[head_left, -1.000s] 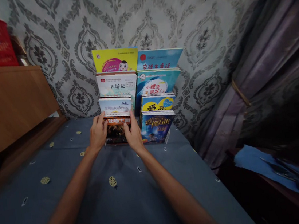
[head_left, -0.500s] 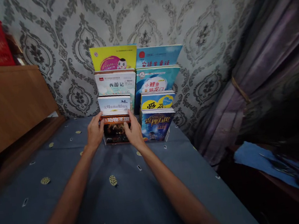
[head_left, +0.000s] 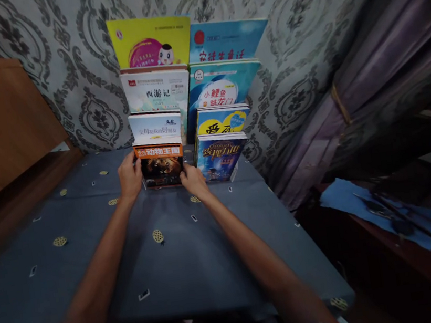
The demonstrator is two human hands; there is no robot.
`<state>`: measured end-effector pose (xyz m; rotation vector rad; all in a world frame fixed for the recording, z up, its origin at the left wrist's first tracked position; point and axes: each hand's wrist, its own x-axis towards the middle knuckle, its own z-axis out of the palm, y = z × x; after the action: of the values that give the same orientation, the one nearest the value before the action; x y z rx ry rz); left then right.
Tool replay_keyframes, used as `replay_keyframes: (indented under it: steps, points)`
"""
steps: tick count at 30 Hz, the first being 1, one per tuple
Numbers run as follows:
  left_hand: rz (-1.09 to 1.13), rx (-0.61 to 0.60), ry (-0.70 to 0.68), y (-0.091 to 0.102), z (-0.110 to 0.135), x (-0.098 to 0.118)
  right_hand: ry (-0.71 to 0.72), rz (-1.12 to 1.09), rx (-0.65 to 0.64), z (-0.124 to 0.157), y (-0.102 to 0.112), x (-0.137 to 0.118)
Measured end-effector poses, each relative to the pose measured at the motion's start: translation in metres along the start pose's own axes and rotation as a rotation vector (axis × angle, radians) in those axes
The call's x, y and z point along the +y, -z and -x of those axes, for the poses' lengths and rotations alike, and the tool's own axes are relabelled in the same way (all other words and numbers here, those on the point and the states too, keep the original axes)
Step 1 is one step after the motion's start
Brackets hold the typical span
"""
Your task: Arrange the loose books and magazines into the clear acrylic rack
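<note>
Books stand upright in two columns, stepped from tall at the back to short in front. The front left one is a book with a lion on its cover (head_left: 163,168) under an orange title band. My left hand (head_left: 130,177) grips its left edge, fingertips partly hidden behind it. My right hand (head_left: 194,180) holds its lower right edge, thumb on the cover. Behind it stands a pale blue and white book (head_left: 155,126), then a white book (head_left: 156,91) and a yellow-green book (head_left: 150,43). Right of my right hand is a dark blue book (head_left: 220,156).
Behind the dark blue book are a yellow and blue book (head_left: 222,121), a teal book (head_left: 225,83) and a blue book (head_left: 227,38). A grey-blue patterned cloth (head_left: 190,271) covers the table. A wooden board (head_left: 0,126) stands left, a purple curtain (head_left: 315,132) right.
Both hands have slid down from the top of the lion book to its sides, uncovering the orange title band. The camera view has tilted down and come closer.
</note>
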<state>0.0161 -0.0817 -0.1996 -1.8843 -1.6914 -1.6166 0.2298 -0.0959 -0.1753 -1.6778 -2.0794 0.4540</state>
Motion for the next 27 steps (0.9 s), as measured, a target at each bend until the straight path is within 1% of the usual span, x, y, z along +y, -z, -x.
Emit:
replay_keyframes:
  steps: [4,12,16,21,27]
  points:
    - [-0.027,-0.026,-0.017,0.001,-0.002,-0.003,-0.01,0.035,-0.007,-0.001,0.001,-0.002]
    - [-0.044,-0.018,-0.014,0.001,-0.003,-0.007,0.001,0.027,0.013,-0.002,-0.002,0.001]
    - [-0.02,-0.01,-0.019,0.001,-0.002,-0.005,0.013,0.016,0.021,-0.003,-0.003,0.003]
    - [0.041,0.006,0.009,0.003,-0.001,0.001,0.004,0.029,0.024,-0.004,-0.003,0.003]
    - [0.101,0.005,-0.028,0.008,-0.004,0.007,0.011,0.011,0.03,-0.004,-0.002,0.002]
